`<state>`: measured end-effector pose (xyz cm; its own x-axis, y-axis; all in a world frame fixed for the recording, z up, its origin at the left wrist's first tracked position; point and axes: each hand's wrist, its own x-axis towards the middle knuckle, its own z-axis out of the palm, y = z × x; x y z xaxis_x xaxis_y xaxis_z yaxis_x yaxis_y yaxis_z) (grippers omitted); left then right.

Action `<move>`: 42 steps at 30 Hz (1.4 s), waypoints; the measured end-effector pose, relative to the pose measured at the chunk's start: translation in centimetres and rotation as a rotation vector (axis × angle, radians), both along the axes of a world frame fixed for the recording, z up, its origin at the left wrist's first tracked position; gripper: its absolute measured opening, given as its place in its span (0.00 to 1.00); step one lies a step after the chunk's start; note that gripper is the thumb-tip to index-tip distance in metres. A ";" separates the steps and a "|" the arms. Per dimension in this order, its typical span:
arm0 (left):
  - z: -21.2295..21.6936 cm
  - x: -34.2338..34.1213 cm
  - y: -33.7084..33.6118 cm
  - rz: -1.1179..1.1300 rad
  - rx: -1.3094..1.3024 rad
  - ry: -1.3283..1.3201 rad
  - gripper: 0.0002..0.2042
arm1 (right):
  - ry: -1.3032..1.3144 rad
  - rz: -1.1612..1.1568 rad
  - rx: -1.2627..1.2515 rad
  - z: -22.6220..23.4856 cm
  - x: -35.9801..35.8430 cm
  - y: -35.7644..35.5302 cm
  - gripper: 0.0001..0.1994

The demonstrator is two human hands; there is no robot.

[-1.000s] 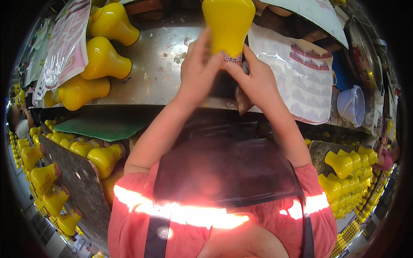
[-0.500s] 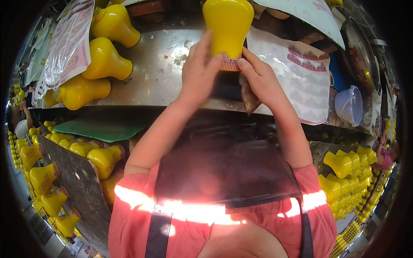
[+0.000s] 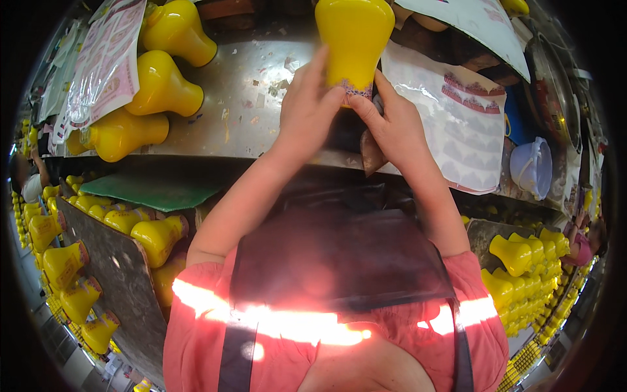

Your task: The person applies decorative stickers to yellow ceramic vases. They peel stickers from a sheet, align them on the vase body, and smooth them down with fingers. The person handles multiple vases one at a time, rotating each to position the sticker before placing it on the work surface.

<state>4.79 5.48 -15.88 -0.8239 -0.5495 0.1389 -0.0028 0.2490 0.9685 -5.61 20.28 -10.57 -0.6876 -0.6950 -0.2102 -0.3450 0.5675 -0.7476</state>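
A glossy yellow bottle (image 3: 356, 42) lies between my hands at the top middle, its far end cut off by the picture's edge. Round its near, narrower end runs a purple and pink patterned band (image 3: 356, 90). My left hand (image 3: 308, 108) is closed on the left side, thumb by the band. From the right, my right hand (image 3: 397, 119) grips the same end, its thumb pressed on the band. Some of the fingers are hidden behind the bottle. Just right of it lies a pale sheet (image 3: 450, 130) of similar patterned strips.
Several yellow bottles (image 3: 160, 85) lie at the left of the metal table (image 3: 245, 117), beside a hanging printed sheet (image 3: 108, 72). A pale bucket (image 3: 530, 168) stands at the right. More bottles fill boards on both sides below (image 3: 513, 255). Other people are at the far edges.
The bottle and both hands have shifted slightly right in the picture. My right thumb has moved from the bottle's right edge across onto the front of the band.
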 end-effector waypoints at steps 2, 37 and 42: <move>0.0 0.0 0.0 0.009 -0.046 -0.006 0.33 | -0.027 0.043 -0.048 -0.2 -0.2 0.2 0.29; 0.7 -0.1 0.2 0.084 -0.450 -0.013 0.53 | 0.941 0.444 -0.376 4.3 -2.3 -2.1 0.17; -0.1 0.1 -1.3 0.006 -0.547 0.081 0.48 | 1.006 0.367 -0.385 4.2 -2.5 -1.0 0.19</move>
